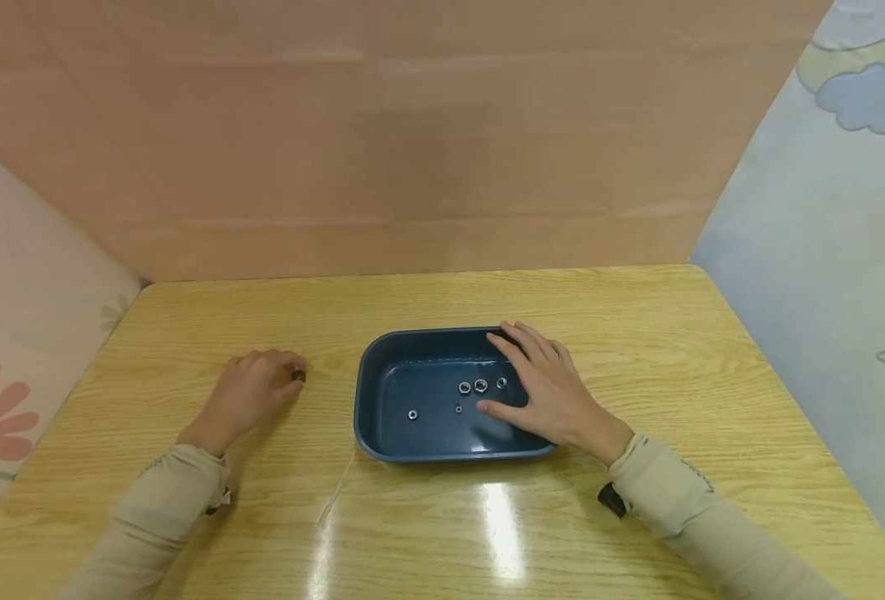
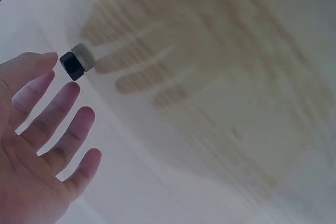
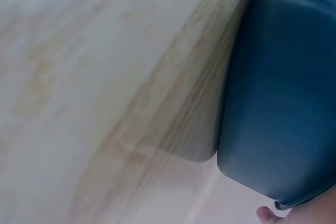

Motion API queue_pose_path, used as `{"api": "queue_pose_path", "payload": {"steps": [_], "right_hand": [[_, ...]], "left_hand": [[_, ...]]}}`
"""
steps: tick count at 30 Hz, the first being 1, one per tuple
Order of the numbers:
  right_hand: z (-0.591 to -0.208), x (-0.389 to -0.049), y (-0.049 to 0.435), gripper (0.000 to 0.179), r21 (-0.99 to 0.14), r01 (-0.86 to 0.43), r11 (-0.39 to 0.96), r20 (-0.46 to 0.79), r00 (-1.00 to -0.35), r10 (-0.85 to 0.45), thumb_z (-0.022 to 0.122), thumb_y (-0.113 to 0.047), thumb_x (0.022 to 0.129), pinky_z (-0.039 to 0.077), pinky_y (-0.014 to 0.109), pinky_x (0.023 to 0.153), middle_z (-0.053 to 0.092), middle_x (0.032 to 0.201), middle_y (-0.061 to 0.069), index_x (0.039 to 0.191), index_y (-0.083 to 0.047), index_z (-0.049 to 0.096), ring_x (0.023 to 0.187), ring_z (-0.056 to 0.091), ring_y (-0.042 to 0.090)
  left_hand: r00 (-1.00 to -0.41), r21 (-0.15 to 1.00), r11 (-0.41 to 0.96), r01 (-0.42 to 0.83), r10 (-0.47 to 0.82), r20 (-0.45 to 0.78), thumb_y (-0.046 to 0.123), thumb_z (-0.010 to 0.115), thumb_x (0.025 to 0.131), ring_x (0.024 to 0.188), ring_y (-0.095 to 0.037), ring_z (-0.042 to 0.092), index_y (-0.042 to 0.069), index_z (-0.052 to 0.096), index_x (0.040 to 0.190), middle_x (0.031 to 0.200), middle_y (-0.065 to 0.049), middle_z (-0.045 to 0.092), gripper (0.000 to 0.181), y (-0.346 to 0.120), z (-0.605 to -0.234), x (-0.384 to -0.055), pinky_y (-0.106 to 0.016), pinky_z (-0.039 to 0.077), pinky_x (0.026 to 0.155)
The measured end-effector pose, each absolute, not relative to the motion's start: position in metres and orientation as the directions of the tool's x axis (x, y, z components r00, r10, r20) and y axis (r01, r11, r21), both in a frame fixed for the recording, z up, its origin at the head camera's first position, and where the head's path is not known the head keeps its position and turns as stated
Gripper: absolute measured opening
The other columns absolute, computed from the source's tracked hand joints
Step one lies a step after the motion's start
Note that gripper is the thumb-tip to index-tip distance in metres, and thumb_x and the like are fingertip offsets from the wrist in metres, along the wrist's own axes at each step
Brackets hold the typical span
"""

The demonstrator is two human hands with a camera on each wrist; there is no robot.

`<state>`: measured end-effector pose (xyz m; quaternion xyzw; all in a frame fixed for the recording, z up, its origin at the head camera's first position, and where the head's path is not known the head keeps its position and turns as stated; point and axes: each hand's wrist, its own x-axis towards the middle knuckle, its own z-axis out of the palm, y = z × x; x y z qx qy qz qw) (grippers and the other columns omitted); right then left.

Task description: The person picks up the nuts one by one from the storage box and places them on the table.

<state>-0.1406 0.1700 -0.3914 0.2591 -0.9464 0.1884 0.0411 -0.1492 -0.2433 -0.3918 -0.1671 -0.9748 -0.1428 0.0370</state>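
Note:
On the left of the table, my left hand (image 1: 251, 392) is at a dark hex nut (image 1: 299, 376). In the left wrist view this nut (image 2: 72, 66) sits on the tabletop just past the tips of the thumb and forefinger, the other fingers (image 2: 73, 135) loosely spread. My right hand (image 1: 547, 392) lies across the right end of a blue plastic tray (image 1: 367, 417), fingers apart near the far rim and thumb over the inside. Several metal nuts of different sizes lie on the tray's floor, among them a larger nut (image 1: 464, 387) and a small nut (image 1: 458, 409).
The wood-grain table (image 1: 622, 533) stands against a pinkish covered wall (image 1: 427, 167), with patterned walls at both sides. A thin pale strand (image 1: 335, 493) lies in front of the tray's left corner. The tray's outer side (image 3: 283, 93) fills the right of the right wrist view.

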Motion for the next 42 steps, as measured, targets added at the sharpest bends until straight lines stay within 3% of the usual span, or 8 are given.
{"api": "queue_pose_path", "payload": {"steps": [10, 24, 33, 42], "right_hand": [[-0.390, -0.139, 0.170, 0.093, -0.335, -0.503, 0.797, 0.172, -0.864, -0.473, 0.066, -0.064, 0.083, 0.023, 0.066, 0.114, 0.025, 0.163, 0.011, 0.155, -0.016, 0.033, 0.151, 0.020, 0.035], [-0.392, -0.139, 0.171, 0.094, -0.337, -0.499, 0.798, 0.173, -0.866, -0.469, 0.067, -0.063, 0.082, 0.022, 0.067, 0.114, 0.026, 0.163, 0.013, 0.155, -0.015, 0.033, 0.151, 0.020, 0.036], [-0.393, -0.141, 0.170, 0.093, -0.343, -0.515, 0.785, 0.176, -0.857, -0.485, 0.067, -0.061, 0.084, 0.014, 0.058, 0.122, 0.026, 0.162, 0.014, 0.155, -0.012, 0.033, 0.151, 0.021, 0.036], [-0.392, -0.142, 0.171, 0.093, -0.339, -0.516, 0.787, 0.179, -0.856, -0.485, 0.067, -0.061, 0.084, 0.018, 0.059, 0.121, 0.026, 0.163, 0.015, 0.155, -0.012, 0.033, 0.151, 0.021, 0.037]], "left_hand": [[-0.912, 0.280, 0.872, 0.401, 0.350, 0.215, 0.007, 0.076, 0.084, 0.087, -0.032, 0.070, 0.003, 0.072, 0.108, 0.104, -0.016, 0.075, 0.024, -0.234, -0.388, -0.148, -0.052, 0.054, 0.078], [-0.888, 0.304, 0.842, 0.445, 0.371, 0.272, 0.007, 0.077, 0.083, 0.097, -0.035, 0.068, 0.006, 0.073, 0.112, 0.109, -0.013, 0.075, 0.029, -0.211, -0.374, -0.142, -0.056, 0.051, 0.088], [-0.856, 0.326, 0.802, 0.501, 0.402, 0.326, 0.005, 0.077, 0.083, 0.087, -0.029, 0.068, 0.006, 0.073, 0.112, 0.106, -0.011, 0.075, 0.030, -0.196, -0.362, -0.138, -0.053, 0.051, 0.086], [-0.803, 0.287, 0.770, 0.570, 0.446, 0.395, 0.007, 0.080, 0.080, 0.099, -0.031, 0.069, 0.006, 0.073, 0.109, 0.105, -0.009, 0.076, 0.030, -0.181, -0.357, -0.135, -0.051, 0.052, 0.089]]}}
